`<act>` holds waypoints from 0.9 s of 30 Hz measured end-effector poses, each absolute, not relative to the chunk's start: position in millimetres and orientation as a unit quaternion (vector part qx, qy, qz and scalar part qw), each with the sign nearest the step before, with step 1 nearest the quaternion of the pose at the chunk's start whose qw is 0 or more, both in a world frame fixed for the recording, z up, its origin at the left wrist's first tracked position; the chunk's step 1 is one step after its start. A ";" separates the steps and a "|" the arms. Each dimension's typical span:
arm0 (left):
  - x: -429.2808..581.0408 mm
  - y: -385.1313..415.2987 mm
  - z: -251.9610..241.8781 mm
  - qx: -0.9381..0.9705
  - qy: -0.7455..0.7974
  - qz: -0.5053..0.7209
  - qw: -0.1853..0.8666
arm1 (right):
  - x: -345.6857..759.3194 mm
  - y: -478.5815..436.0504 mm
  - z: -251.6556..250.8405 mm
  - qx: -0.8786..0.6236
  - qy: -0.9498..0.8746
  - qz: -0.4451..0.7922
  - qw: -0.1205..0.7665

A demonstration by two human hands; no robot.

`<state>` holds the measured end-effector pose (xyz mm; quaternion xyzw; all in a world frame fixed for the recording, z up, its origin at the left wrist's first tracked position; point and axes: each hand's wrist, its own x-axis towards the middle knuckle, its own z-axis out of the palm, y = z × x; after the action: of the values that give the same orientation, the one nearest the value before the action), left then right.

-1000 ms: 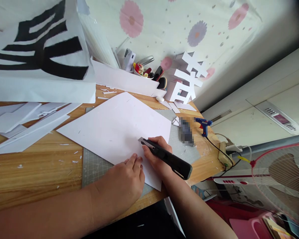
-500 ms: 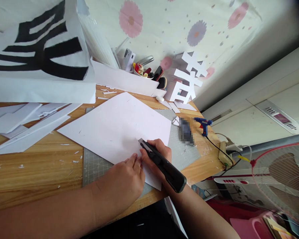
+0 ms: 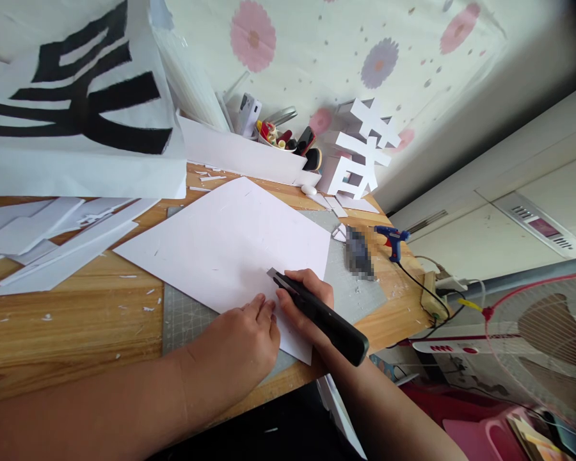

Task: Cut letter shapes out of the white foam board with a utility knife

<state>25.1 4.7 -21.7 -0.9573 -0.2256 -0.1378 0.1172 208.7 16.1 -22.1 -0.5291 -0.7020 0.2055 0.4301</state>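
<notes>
A white foam-like sheet [image 3: 230,237] lies at an angle on a grey cutting mat [image 3: 185,320]. My right hand [image 3: 312,298] is closed around a black utility knife [image 3: 324,317], its blade pointing up and left just over the sheet; whether the tip touches cannot be made out. Fingers stretched out, my left hand [image 3: 252,333] lies flat on the sheet's near part, just left of the knife. A few short dark marks show on the sheet.
White offcuts [image 3: 67,243] lie on the wooden table [image 3: 77,326] at left, below paper with a large black character [image 3: 81,96]. A blue glue gun [image 3: 392,240], a white cut-out character [image 3: 358,150] and a pot of tools [image 3: 281,137] stand beyond. A fan [image 3: 547,339] is at right.
My right hand and the knife have shifted slightly to the right, with the handle a little higher. My left hand stays pressed on the sheet.
</notes>
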 end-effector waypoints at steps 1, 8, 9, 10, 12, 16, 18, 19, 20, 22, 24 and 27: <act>25.4 4.7 -21.9 -0.957 -0.227 -0.139 0.115 | 209.3 15.8 -21.5 -0.525 -0.706 0.207 0.428; 25.6 4.9 -20.2 -0.959 -0.234 -0.119 0.108 | 215.8 15.2 -17.4 -0.499 -0.727 0.209 0.422; 25.5 5.1 -19.4 -0.959 -0.235 -0.119 0.108 | 217.0 15.0 -17.1 -0.497 -0.731 0.209 0.419; 25.5 5.3 -18.6 -0.958 -0.235 -0.121 0.108 | 218.2 14.7 -16.7 -0.497 -0.733 0.208 0.415; 25.6 5.5 -16.9 -0.957 -0.236 -0.131 0.111 | 220.3 13.6 -15.7 -0.498 -0.736 0.205 0.411; 25.3 5.2 -14.7 -0.953 -0.236 -0.146 0.120 | 223.4 11.7 -13.6 -0.496 -0.746 0.205 0.394; 24.5 5.1 -15.0 -0.953 -0.232 -0.149 0.123 | 224.9 11.6 -13.4 -0.496 -0.750 0.204 0.387; 24.0 5.1 -15.5 -0.954 -0.230 -0.148 0.123 | 225.6 11.7 -13.4 -0.495 -0.752 0.204 0.385; 23.5 5.2 -16.2 -0.954 -0.230 -0.148 0.120 | 226.4 12.0 -13.5 -0.493 -0.754 0.204 0.383; 22.8 5.5 -17.8 -0.956 -0.230 -0.148 0.108 | 227.8 12.4 -13.4 -0.490 -0.758 0.204 0.378; 22.7 5.8 -18.8 -0.956 -0.232 -0.149 0.094 | 228.8 12.2 -12.6 -0.490 -0.760 0.205 0.374; 23.2 5.8 -18.4 -0.956 -0.234 -0.149 0.094 | 230.2 10.6 -10.6 -0.493 -0.760 0.205 0.369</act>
<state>23.2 5.8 -18.4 -0.9561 -0.2344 -0.1488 0.0937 230.2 10.6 -10.6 -0.4933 -0.7603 0.2054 0.3694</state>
